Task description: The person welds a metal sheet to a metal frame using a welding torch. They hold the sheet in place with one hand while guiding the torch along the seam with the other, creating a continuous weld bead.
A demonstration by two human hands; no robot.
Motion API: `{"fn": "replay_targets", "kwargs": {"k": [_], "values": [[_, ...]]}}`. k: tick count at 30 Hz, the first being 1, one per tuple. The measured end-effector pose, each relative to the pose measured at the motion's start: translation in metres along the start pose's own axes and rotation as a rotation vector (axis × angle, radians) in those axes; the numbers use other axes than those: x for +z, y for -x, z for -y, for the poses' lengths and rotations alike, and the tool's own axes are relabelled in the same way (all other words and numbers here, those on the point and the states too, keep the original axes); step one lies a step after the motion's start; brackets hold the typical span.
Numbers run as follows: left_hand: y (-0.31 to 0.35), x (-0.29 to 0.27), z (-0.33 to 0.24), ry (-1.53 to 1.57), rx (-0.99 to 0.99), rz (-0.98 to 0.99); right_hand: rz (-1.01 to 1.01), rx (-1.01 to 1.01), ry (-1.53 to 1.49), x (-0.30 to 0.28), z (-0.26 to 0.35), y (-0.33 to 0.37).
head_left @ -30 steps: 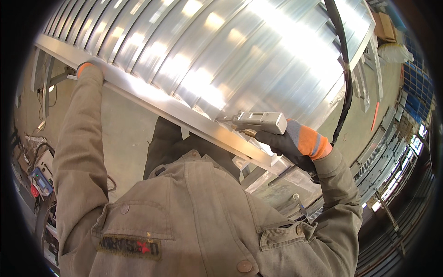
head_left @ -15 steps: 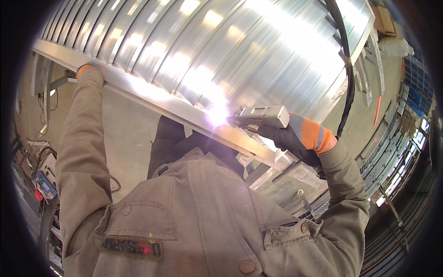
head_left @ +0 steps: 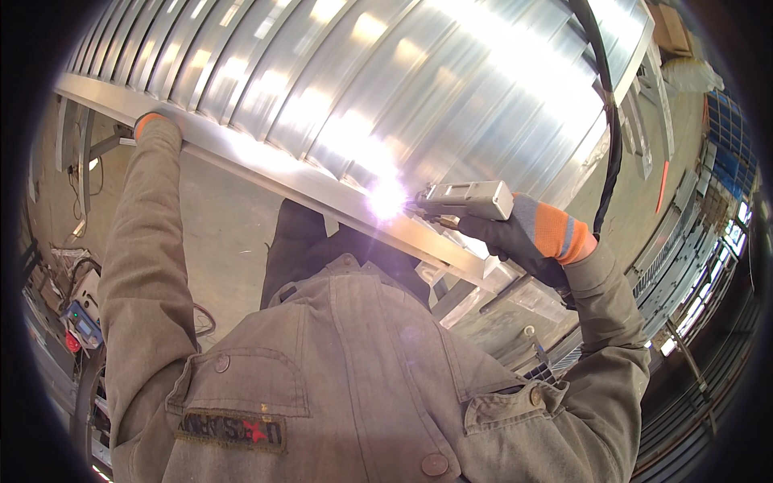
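A slatted metal panel (head_left: 451, 88), shiny and ribbed, stretches across the top of the view, edged on my side by a flat metal frame bar (head_left: 451, 251). My right hand (head_left: 527, 233), in an orange, grey and black glove, is closed around a welding torch (head_left: 467, 201). The torch tip points left at the joint of slats and bar, where a bright violet-white arc (head_left: 388, 199) glows and hides the seam. My left hand (head_left: 153, 121), in a glove with an orange cuff, rests at the bar farther left; its fingers are hidden by the bar and sleeve.
A black cable (head_left: 608, 137) hangs down along the panel's right side. Metal stand legs (head_left: 80, 153) hold up the left end. At lower left sits a machine with a small screen (head_left: 80, 322). Long metal profiles (head_left: 676, 249) and a blue grid (head_left: 733, 137) lie at right.
My right hand and the torch have shifted slightly right along the bar, and the arc has moved with them. My left hand stays where it was.
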State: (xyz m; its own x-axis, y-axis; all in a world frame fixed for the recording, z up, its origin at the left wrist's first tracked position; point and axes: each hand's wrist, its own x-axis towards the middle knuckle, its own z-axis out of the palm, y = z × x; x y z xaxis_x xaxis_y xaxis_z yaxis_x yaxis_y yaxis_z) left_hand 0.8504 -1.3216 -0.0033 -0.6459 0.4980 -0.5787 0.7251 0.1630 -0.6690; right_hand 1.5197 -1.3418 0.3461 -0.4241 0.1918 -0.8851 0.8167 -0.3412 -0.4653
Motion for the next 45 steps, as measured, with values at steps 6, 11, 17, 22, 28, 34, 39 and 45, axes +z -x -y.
{"fn": "replay_targets", "kwargs": {"k": [6,11,17,22,28,34,39,45], "values": [[0.000,0.000,0.001,-0.005,-0.002,-0.002,0.011,-0.186,0.119,-0.004,0.000,0.004],[-0.001,0.000,0.001,-0.012,0.002,-0.006,0.033,-0.069,0.031,-0.004,-0.002,0.007],[-0.004,-0.001,0.000,-0.013,0.003,-0.012,0.029,0.036,0.037,-0.004,-0.003,0.011],[-0.005,0.000,0.003,-0.019,0.004,-0.016,0.011,0.016,0.062,-0.002,-0.011,0.012],[-0.003,0.000,0.003,-0.025,0.003,-0.016,-0.018,0.062,-0.025,0.001,-0.019,0.013],[-0.005,0.002,0.003,-0.027,0.008,-0.021,-0.021,0.086,-0.039,0.003,-0.014,0.020],[-0.007,0.003,0.004,-0.033,0.008,-0.022,-0.034,0.110,-0.066,0.005,-0.010,0.024],[-0.008,0.002,0.006,-0.040,0.007,-0.029,-0.036,0.062,-0.117,0.008,-0.006,0.033]]}}
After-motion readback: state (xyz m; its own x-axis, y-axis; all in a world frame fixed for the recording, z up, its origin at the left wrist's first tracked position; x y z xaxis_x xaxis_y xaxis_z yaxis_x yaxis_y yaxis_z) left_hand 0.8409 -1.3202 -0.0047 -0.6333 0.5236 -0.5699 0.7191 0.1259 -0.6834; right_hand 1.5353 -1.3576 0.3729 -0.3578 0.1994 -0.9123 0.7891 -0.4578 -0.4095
